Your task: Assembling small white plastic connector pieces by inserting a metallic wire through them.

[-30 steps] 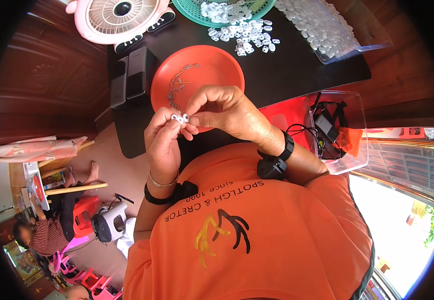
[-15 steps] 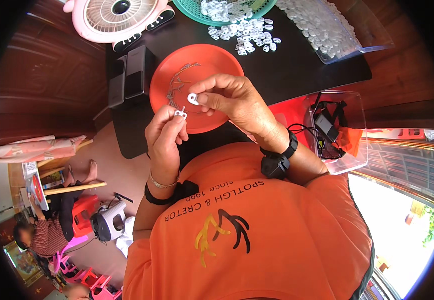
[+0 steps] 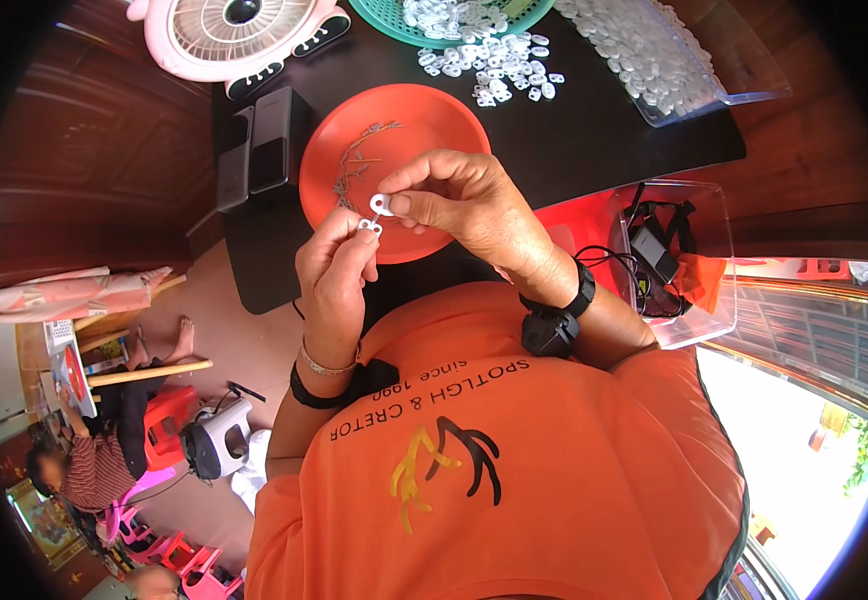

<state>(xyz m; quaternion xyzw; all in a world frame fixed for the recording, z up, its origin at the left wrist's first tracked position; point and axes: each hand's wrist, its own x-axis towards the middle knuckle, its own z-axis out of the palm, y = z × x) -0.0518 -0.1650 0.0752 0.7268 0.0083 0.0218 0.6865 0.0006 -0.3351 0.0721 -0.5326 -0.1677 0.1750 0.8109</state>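
Hands: While the left hand pinches one white piece between thumb and finger, the right hand pinches a second, each grip narrow.
Held pieces: two; the left piece sits just below the right piece, both over the near part of the bowl. Whether they touch is too small to tell.
Bowl: one, red, round; grey slivers lie in a curved line inside, too fine and overlapping to count.
Basket: one, green, with many white pieces in it.
Loose pieces: a spilled cluster beside the basket, overlapping, so not countable exactly.
Bin: one, clear, heaped with whitish pieces.
Table: one, black, under bowl, basket and bin.
Fan: one, pink-rimmed.
Grey devices: two, side by side left of the bowl.
Wrists: two black straps, one per wrist, plus one bracelet on the left.
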